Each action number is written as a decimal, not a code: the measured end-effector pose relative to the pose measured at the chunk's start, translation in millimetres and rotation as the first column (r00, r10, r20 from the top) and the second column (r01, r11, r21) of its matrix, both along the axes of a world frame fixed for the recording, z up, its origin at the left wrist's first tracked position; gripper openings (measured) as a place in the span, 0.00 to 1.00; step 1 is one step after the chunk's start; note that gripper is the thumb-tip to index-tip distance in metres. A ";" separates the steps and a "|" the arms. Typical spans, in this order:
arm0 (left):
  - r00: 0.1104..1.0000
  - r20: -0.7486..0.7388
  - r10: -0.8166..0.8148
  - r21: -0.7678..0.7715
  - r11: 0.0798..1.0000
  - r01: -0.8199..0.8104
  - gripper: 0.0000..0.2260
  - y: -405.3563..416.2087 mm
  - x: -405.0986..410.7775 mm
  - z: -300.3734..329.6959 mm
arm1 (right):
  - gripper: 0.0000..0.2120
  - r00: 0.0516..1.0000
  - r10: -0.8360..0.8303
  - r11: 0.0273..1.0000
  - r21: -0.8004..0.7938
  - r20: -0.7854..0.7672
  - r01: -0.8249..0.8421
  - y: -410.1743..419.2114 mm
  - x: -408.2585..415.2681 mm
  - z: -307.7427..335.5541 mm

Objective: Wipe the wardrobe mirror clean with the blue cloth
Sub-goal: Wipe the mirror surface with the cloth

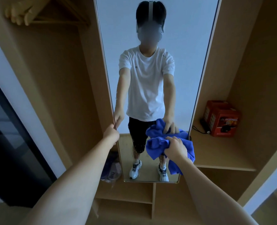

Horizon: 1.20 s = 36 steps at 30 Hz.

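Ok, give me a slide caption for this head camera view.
Right hand presses the blue cloth on the wardrobe mirror while left hand grips its edge.

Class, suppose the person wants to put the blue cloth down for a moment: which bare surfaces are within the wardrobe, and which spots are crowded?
Free: the right-hand shelf, bare from the mirror edge out to its front lip. Its back corner is crowded by the red box and a black cable. The small cubbies under the mirror look bare. Lower left, beside the mirror, a plastic bag fills the space.
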<state>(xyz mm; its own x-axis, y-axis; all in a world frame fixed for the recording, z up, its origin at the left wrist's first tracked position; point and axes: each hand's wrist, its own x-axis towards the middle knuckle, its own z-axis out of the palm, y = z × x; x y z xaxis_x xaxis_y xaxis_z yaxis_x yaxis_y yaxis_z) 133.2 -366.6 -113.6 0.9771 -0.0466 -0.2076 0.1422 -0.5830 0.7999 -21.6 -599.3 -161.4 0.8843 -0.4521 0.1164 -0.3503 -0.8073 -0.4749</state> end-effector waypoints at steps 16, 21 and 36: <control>0.994 -0.024 -0.110 -0.055 0.993 0.108 0.23 8.1 2.6 0.0 | 0.21 0.823 0.161 0.939 -0.340 0.544 0.041 72.3 47.2 84.4; 0.992 -0.010 -0.123 0.020 0.992 0.124 0.24 12.0 3.4 1.6 | 0.16 0.980 0.164 0.861 -0.501 0.114 -0.086 75.5 44.5 9.7; 0.991 -0.056 -0.124 -0.090 0.989 0.118 0.24 13.6 3.6 0.7 | 0.19 0.668 -0.086 0.996 0.080 0.739 0.041 91.9 49.1 114.7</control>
